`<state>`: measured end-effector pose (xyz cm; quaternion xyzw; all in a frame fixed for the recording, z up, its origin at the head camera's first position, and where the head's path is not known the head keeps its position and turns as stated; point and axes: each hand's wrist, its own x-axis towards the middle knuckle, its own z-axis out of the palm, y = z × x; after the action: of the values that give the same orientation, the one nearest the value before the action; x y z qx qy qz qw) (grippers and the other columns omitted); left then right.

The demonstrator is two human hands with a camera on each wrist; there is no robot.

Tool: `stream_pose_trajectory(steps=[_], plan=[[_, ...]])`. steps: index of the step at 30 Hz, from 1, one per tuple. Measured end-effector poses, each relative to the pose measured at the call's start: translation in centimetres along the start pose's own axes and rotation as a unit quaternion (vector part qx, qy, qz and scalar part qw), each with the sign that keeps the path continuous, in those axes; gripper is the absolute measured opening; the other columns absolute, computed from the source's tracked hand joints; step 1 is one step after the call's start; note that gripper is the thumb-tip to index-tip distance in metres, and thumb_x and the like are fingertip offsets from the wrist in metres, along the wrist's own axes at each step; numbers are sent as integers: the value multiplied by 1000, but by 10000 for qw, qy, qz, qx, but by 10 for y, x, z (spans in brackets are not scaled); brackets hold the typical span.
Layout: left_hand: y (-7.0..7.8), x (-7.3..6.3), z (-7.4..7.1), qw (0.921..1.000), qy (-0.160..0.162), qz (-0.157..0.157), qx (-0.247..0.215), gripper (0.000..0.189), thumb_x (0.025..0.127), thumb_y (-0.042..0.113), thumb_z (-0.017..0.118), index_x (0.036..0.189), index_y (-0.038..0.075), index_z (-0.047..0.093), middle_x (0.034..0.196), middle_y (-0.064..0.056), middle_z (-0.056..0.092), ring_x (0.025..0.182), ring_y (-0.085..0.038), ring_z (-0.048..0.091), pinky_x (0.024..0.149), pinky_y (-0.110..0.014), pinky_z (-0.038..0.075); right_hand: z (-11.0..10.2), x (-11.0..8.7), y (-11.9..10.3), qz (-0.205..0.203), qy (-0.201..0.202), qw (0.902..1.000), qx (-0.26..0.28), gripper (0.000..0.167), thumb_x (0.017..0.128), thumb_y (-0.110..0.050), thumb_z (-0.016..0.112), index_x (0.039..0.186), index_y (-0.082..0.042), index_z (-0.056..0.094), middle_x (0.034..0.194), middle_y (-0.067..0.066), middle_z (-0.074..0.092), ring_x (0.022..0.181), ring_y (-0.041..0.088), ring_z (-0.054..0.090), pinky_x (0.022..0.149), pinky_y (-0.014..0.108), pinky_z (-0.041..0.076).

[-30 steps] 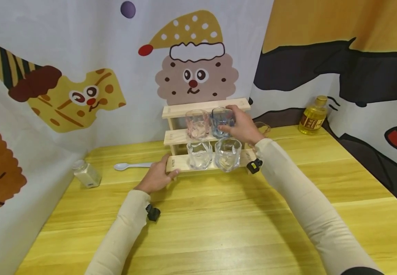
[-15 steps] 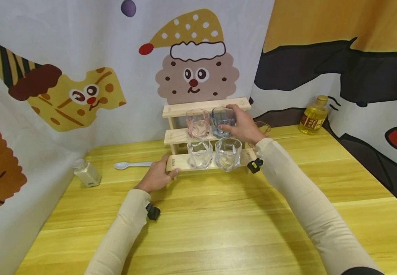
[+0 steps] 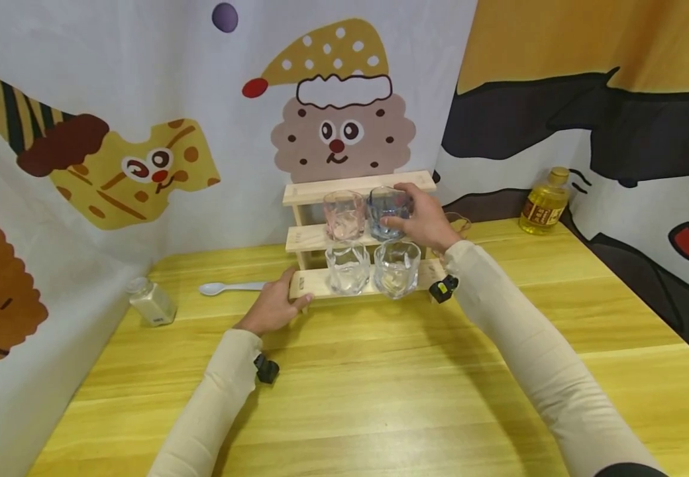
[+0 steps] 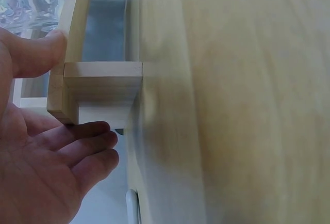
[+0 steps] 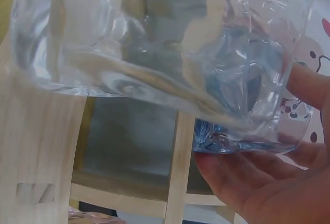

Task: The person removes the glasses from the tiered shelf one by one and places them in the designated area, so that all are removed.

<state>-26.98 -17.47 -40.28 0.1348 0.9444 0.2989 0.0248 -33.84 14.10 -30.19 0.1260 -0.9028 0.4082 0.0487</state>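
Observation:
A three-tier wooden stand (image 3: 311,283) is at the back of the table, bearing drinking glasses on its two lower steps. My right hand (image 3: 424,215) grips a blue glass (image 3: 385,215) on the middle step, thumb at the front and fingers round its far side. Left of it on that step is a pink glass (image 3: 344,215). Two clear glasses, one on the left (image 3: 347,268) and one on the right (image 3: 396,268), sit on the bottom step. My left hand (image 3: 269,306) holds the bottom step's left end, thumb on top and fingers at its end in the left wrist view (image 4: 56,162).
A white spoon (image 3: 225,287) lies left of the stand, its handle end hidden behind my left hand. Farther left is a jar of pale powder (image 3: 150,303). A bottle of yellow oil (image 3: 544,202) is at the back right. Printed curtains (image 3: 213,73) hang behind the table.

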Motion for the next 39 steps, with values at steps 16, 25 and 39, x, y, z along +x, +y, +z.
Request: stream_pose_trajectory(steps=[16,25,39], plan=[[0,-1,-1,10000,-38,2,16,81,101,38,60,157,-4,22,128,-29,64,110,-35,67,100,-51,51,-28,-11,-1,-15,8,9994,336,77,91,-26,76,156,-16,36,135,15,56,127,36,56,96,51,51],[0,1,1,10000,-25,-18,57,79,101,39,60,157,-2,23,118,-25,68,100,-30,68,97,-50,52,-54,-28,10,-44,119,9999,-21,77,91,-29,76,156,-17,36,139,16,54,120,35,59,83,41,52],[-1,1,0,10000,-55,-46,25,81,101,40,60,158,-2,21,124,-26,66,105,-32,68,99,-50,51,-87,-61,46,36,379,9981,-483,77,92,-34,75,156,-16,36,139,20,58,118,38,62,92,53,50]])
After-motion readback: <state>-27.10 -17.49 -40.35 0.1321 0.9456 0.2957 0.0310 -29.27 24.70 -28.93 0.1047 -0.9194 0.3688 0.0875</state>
